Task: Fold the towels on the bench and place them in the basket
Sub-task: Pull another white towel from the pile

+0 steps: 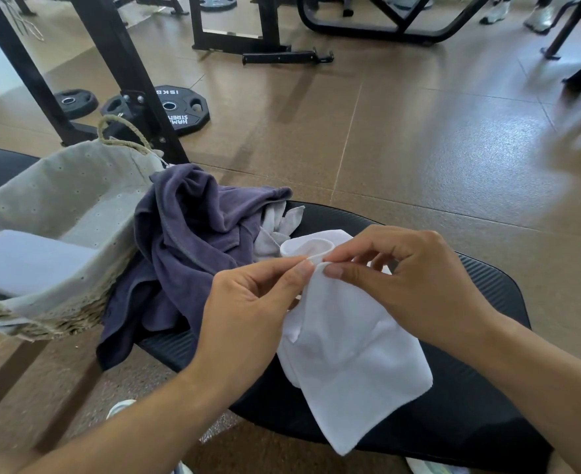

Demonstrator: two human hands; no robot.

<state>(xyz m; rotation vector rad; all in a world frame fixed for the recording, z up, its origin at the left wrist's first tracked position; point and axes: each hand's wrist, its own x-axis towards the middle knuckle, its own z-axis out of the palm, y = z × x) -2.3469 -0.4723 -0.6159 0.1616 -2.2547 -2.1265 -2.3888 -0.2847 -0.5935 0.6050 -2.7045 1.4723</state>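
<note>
A white towel [347, 364] hangs over the black bench [480, 388], its lower part draped toward me. My left hand [248, 309] and my right hand [409, 278] both pinch its top edge, fingertips almost touching. A crumpled purple towel [186, 241] lies on the bench to the left, with a light grey towel [279, 227] partly tucked under it. The woven basket [63, 313] with a grey cloth liner stands at the left and holds one folded pale blue towel [32, 261].
Black weight plates [179, 107] lie on the brown floor behind the basket, beside a black rack frame [118, 63]. More gym machine frames stand at the back. Shoes of other people show at the top right, and my own shoe [121, 407] below the bench.
</note>
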